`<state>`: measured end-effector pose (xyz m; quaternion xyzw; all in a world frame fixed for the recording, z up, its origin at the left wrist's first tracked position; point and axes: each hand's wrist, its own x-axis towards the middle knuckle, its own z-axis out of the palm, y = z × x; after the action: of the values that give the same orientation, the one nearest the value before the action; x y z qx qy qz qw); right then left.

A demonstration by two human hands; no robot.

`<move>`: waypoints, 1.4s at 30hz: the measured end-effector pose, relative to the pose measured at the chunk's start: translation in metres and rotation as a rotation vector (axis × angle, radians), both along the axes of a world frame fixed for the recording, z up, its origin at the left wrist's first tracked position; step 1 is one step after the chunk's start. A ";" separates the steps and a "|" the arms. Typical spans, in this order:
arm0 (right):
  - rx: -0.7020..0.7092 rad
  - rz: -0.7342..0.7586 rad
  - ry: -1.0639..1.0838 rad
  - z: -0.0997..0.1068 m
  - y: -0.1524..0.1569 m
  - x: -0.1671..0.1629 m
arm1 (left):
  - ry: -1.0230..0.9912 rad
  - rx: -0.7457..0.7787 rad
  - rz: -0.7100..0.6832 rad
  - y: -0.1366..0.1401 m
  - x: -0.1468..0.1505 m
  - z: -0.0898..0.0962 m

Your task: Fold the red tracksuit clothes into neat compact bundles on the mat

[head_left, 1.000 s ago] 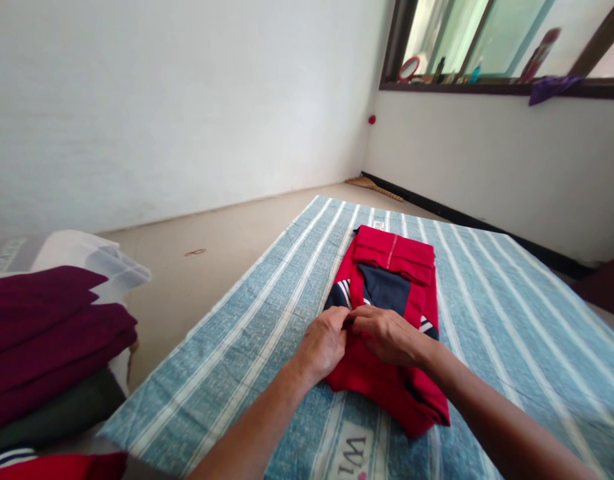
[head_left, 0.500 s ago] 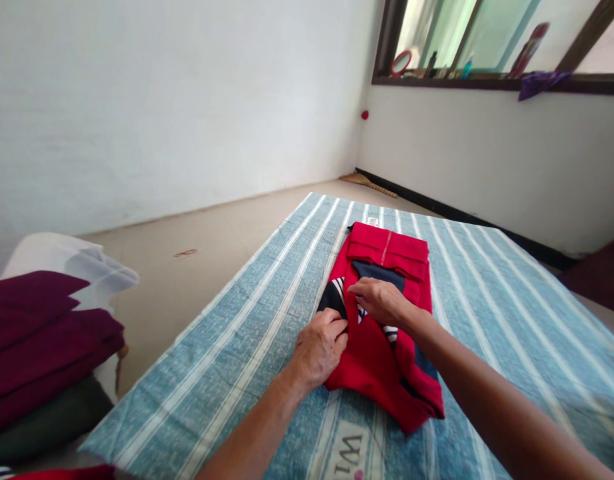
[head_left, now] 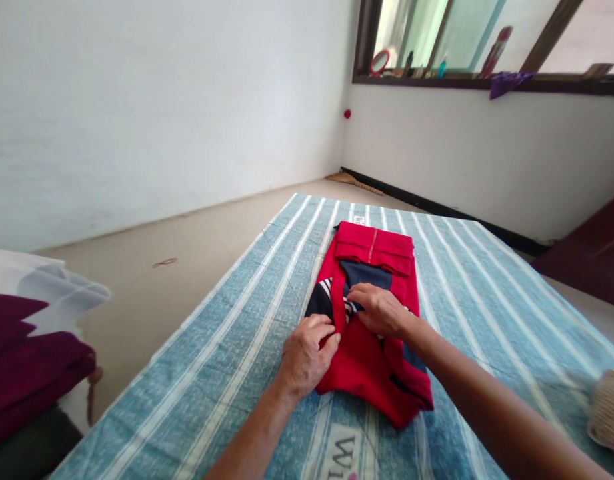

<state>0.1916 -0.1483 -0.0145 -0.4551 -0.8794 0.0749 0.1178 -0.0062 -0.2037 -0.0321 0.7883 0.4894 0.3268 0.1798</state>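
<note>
A partly folded red-and-navy jacket (head_left: 361, 353) with white stripes lies on the blue striped cloth (head_left: 227, 333). Its far end is folded over in a neat red band, and the near end is loose and uneven. My left hand (head_left: 307, 357) is at the jacket's left edge, its bent fingers and thumb closed on the fabric near a striped navy part. Over the middle, my right hand (head_left: 379, 310) has curled fingers gripping the red strip beside the navy panel. Fabric under both palms is hidden.
Folded maroon clothes (head_left: 37, 380) are stacked at the left, beside sheer white material (head_left: 47, 273). A beige woven object (head_left: 609, 413) sits at the right edge. On the windowsill (head_left: 437, 81) stand a round mirror and bottles. A broom (head_left: 357, 181) lies by the far corner.
The view has swung slightly right, bringing the beige woven object into sight. My right hand has shifted a little right and nearer on the jacket; my left hand stays at its left edge.
</note>
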 end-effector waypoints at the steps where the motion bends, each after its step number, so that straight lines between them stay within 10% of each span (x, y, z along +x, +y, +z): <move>1: 0.011 -0.007 -0.068 0.002 -0.002 -0.002 | -0.002 0.006 0.005 0.000 0.000 0.000; 31: 0.016 -0.368 -0.389 0.011 -0.019 -0.035 | 0.129 -0.091 0.049 0.007 0.005 0.006; 42: 0.146 -0.068 -0.353 0.009 -0.020 -0.020 | 0.232 -0.119 0.066 0.014 0.012 0.009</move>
<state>0.1715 -0.1680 -0.0059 -0.4811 -0.8735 -0.0741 -0.0032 0.0057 -0.1896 -0.0234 0.7922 0.5511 0.2094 0.1573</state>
